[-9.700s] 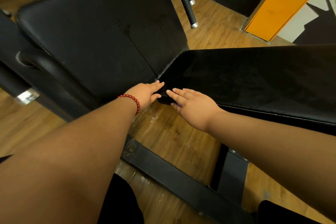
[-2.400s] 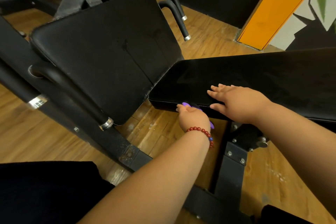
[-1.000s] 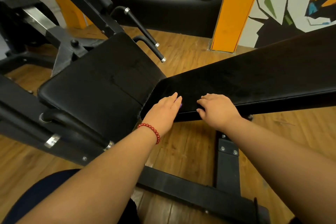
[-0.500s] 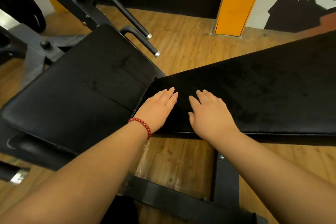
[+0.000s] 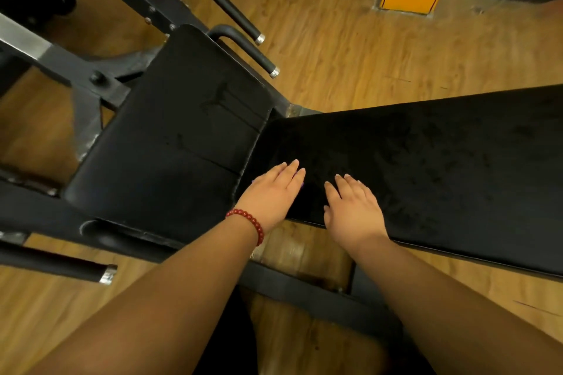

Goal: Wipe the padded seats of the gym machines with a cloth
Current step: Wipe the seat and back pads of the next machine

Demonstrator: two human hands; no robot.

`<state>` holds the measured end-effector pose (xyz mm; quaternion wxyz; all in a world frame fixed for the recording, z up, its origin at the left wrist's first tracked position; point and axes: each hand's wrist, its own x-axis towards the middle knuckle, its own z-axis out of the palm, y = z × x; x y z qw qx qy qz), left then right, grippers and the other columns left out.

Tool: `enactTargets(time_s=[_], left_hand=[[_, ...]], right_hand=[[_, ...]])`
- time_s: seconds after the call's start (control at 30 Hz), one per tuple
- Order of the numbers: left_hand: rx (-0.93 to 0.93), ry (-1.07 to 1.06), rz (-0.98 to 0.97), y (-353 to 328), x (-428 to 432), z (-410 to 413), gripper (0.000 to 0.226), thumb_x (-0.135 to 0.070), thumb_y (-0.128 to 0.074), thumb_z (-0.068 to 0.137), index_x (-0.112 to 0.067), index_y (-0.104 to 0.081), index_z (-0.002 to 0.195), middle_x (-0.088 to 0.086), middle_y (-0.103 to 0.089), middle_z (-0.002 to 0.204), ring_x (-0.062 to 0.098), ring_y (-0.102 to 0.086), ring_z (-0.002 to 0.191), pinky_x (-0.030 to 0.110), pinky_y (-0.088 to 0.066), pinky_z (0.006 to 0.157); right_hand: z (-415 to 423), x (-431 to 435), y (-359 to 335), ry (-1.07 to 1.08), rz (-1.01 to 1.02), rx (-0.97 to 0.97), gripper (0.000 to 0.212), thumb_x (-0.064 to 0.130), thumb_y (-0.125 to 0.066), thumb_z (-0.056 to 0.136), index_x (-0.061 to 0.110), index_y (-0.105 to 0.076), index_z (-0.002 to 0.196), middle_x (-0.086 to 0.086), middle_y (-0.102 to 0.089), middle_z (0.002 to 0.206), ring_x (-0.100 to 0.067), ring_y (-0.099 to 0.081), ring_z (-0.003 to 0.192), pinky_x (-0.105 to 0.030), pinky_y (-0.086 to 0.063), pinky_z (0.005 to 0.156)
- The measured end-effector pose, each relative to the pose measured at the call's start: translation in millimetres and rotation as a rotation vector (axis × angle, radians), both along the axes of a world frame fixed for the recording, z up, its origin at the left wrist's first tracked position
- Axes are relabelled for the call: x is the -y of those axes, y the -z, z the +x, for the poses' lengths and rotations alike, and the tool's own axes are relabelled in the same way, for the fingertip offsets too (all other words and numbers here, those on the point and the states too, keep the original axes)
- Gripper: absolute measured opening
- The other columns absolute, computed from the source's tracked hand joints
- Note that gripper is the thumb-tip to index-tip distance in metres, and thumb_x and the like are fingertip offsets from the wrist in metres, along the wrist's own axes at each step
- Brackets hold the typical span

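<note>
No text, label, brand or number can be read anywhere in view. The only candidate is a faint mark point(image 5: 217, 99) on the black seat pad point(image 5: 170, 155), toward its 12 o'clock end. It may be a worn emblem or just scuffing in the vinyl. The view is too dim and soft there to make out any letters.
</note>
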<state>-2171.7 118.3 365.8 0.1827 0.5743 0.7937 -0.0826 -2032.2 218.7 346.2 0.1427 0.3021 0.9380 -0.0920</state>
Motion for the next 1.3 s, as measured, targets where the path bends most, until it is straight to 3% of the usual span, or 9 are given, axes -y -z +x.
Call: enactTargets(time_s=[0.2,0.63,1.3], left_hand=[[0.024,0.032,-0.054,-66,6,10,0.08,0.006,-0.042,0.093,-0.015,0.004,0.154,0.006,0.007,0.162,0.023,-0.002,0.149,0.039,-0.023,0.119],[0.101,0.142,-0.05,-216,-43,90,0.081,0.006,-0.046,0.092,-0.016,0.001,0.154,0.004,0.007,0.162,0.024,0.001,0.149,0.042,-0.02,0.119],[0.108,0.096,0.132,-293,-112,281,0.084,0.001,-0.053,0.093,-0.02,0.0,0.154,0.0,0.007,0.162,0.019,-0.002,0.149,0.034,-0.016,0.118]], right_hand=[[13,-2,-64,0.037,-0.067,0.099,0.056,0.034,-0.034,0.103,0.018,-0.015,0.154,-0.008,-0.001,0.163,-0.026,0.004,0.15,-0.039,-0.004,0.12],[99,-22,-228,0.218,-0.067,-0.002,0.054,0.035,-0.034,0.103,0.02,-0.022,0.153,-0.007,-0.008,0.162,-0.024,-0.001,0.15,-0.037,-0.008,0.12],[294,-95,-313,0.309,-0.067,-0.122,0.052,0.038,-0.033,0.103,0.023,-0.024,0.152,-0.002,-0.018,0.161,-0.019,-0.007,0.149,-0.035,-0.012,0.119]])
